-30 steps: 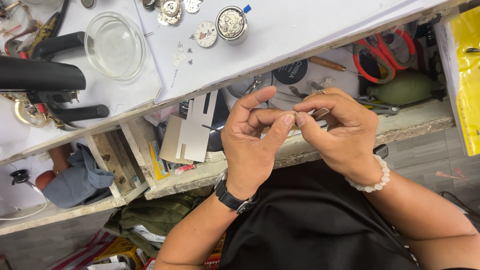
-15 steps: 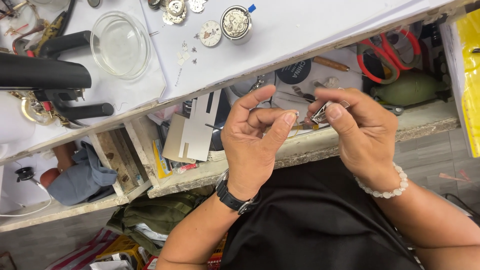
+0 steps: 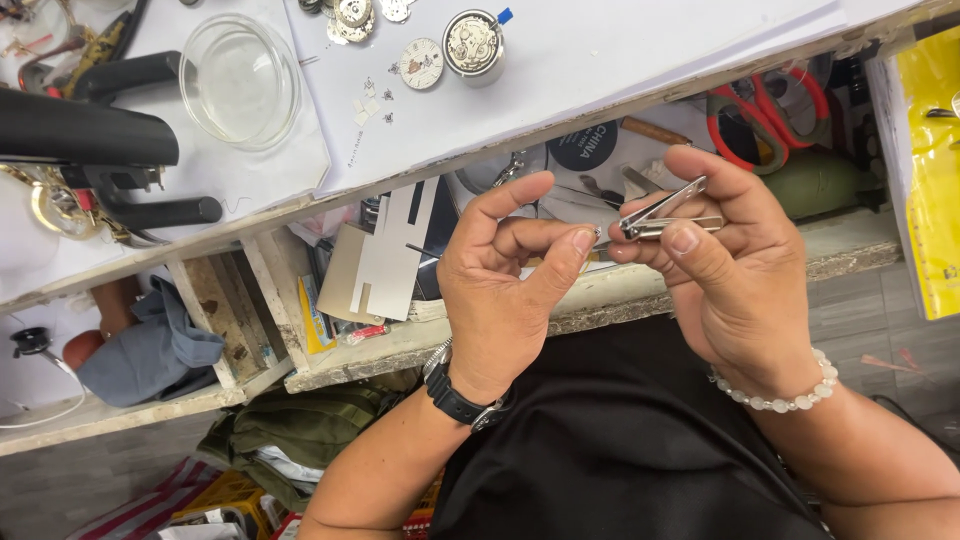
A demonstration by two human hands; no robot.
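A silver nail clipper (image 3: 665,213) is pinched in my right hand (image 3: 725,270), its lever raised and its jaws pointing left. The clipper's jaws sit right at the nail of the index finger of my left hand (image 3: 505,290). My left hand is held up with fingers spread and curled, holding nothing. A black wristwatch is on my left wrist and a white bead bracelet on my right. Both hands hover over my lap, just below the bench's open drawer (image 3: 600,300).
On the white bench top lie a glass dish (image 3: 238,82), a round watch movement (image 3: 472,43), a dial (image 3: 420,62) and small parts. Black tool handles (image 3: 85,130) are at left. Red-handled scissors (image 3: 760,110) lie in the drawer. A yellow packet (image 3: 925,180) is at right.
My right hand has drawn slightly away and rotated, bringing the nail clipper into plain sight with its lever up. My left hand stays almost where it was.
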